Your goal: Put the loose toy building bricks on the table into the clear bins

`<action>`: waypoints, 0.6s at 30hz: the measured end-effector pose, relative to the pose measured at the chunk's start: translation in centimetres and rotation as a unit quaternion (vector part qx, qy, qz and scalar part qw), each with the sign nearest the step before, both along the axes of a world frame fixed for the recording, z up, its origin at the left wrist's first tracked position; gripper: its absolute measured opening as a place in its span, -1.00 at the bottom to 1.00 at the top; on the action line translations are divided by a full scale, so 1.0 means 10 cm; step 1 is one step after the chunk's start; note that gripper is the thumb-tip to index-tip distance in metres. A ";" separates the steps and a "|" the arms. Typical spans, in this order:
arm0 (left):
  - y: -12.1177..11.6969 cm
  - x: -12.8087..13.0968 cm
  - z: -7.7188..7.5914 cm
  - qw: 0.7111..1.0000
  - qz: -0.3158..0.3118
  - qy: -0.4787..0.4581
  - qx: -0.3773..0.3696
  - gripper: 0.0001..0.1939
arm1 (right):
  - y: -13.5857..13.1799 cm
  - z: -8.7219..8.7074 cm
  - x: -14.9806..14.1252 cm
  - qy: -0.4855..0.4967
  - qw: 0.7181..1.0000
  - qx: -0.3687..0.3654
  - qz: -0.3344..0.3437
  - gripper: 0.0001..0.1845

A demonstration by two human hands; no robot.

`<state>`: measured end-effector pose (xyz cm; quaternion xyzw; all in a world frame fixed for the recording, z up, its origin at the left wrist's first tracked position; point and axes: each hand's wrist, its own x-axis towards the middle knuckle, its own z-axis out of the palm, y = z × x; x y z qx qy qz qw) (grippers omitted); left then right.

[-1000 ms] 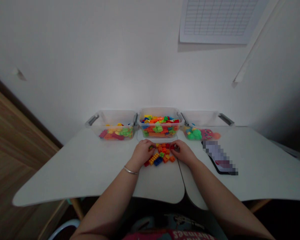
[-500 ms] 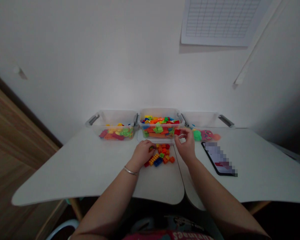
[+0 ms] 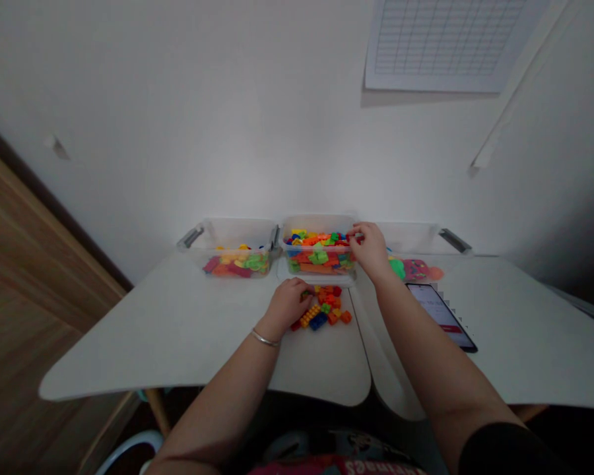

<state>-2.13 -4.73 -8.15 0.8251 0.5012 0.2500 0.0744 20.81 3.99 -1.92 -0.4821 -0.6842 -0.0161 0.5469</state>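
A small pile of loose coloured bricks [image 3: 327, 307] lies on the white table [image 3: 178, 330] in front of the middle clear bin [image 3: 319, 220], which is full of mixed bricks. My left hand [image 3: 288, 302], with a thin bracelet at its wrist, rests at the pile's left edge. Its fingers are curled round a small brick that is mostly hidden. My right hand [image 3: 370, 249] is raised over the middle bin's right rim. Its fingertips are pinched together on a red brick, of which little shows.
A left clear bin [image 3: 228, 229] holds red, yellow and green bricks. The right bin [image 3: 418, 231] holds green and pink pieces. A phone [image 3: 443, 315] lies screen-up at the right. The bins stand against the wall. A wooden panel is at the far left.
My right hand picked a red brick from the pile and carried it up to the middle bin's right rim. My left hand stayed at the pile. The view shifted slightly.
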 end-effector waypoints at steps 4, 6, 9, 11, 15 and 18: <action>0.00 0.00 0.00 1.000 -0.001 0.004 -0.006 -0.81 | -0.06 -0.03 0.00 -0.011 1.000 0.011 -0.003 -0.89; 0.00 0.00 0.01 1.000 -0.003 0.004 -0.006 -0.81 | -0.13 -0.03 0.01 -0.010 1.000 0.017 0.017 -0.86; -0.01 0.00 0.01 1.000 -0.004 0.006 -0.008 -0.80 | -0.26 -0.03 0.00 0.016 0.999 0.038 0.036 -0.78; -0.01 0.00 0.02 1.000 -0.005 0.010 -0.008 -0.80 | -0.37 -0.05 -0.03 0.031 0.997 0.063 0.030 -0.78; -0.02 0.00 0.03 1.000 -0.001 0.012 -0.011 -0.80 | -0.60 -0.21 -0.10 -0.028 0.994 0.089 0.055 -0.85; -0.02 0.01 0.05 1.000 0.001 0.010 -0.015 -0.79 | -0.71 -0.42 -0.11 -0.100 0.987 0.042 0.115 -0.85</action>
